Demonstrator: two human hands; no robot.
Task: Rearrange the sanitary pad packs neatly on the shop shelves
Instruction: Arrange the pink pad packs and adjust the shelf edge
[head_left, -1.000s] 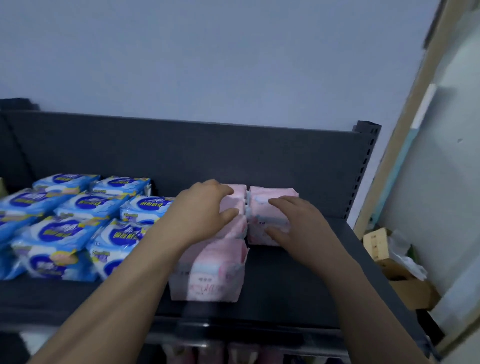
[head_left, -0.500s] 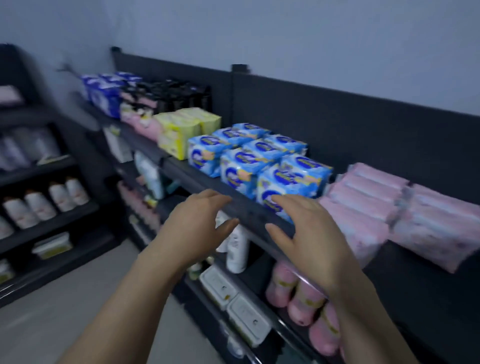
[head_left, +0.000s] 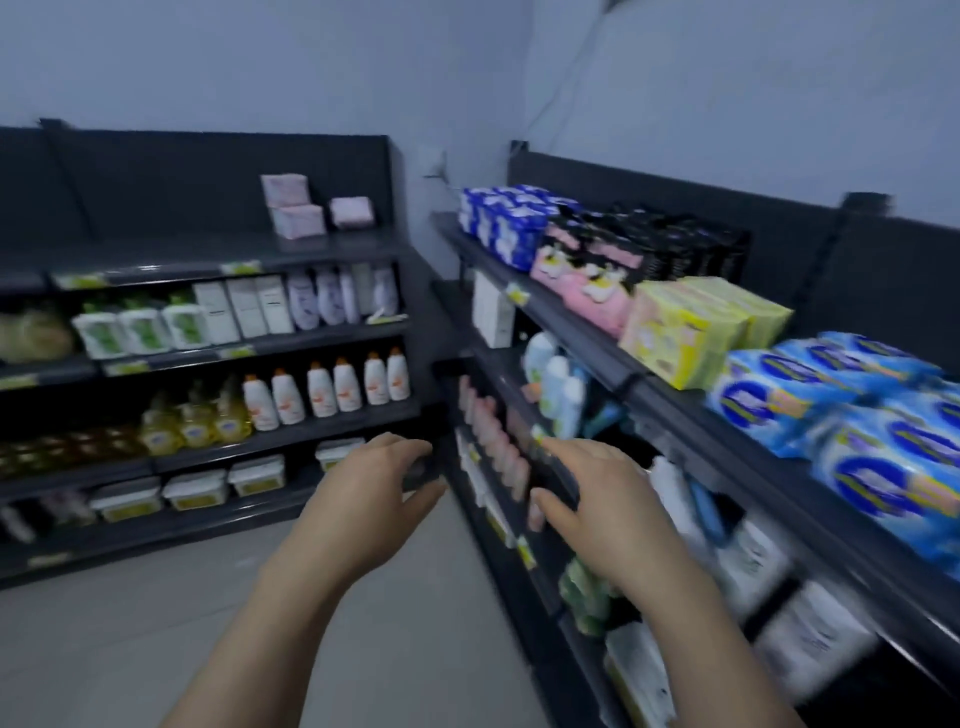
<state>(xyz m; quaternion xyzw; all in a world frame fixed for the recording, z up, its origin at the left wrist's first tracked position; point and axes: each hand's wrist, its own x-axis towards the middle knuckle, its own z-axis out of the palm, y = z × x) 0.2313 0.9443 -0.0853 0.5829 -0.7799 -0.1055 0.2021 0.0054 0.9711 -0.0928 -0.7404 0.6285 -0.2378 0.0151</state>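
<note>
Both of my hands hang in the air in front of me and hold nothing. My left hand and my right hand have loosely curved fingers, level with the lower shelves. On the top shelf at the right lie rows of pad packs: light blue packs nearest, then yellow packs, pink and black packs, and dark blue packs at the far end. Pale pink packs stand on the top of the far shelf unit. The view is blurred.
The far shelf unit carries white bottles, yellow bottles, boxes and tubs. Lower shelves at the right hold bottles and white packets. A grey floor lies between the two units. Grey walls rise behind the shelves.
My hands have come off the pink packs and hold nothing. The view has swung left, from the right end of the shelf to the corner and the far shelf unit.
</note>
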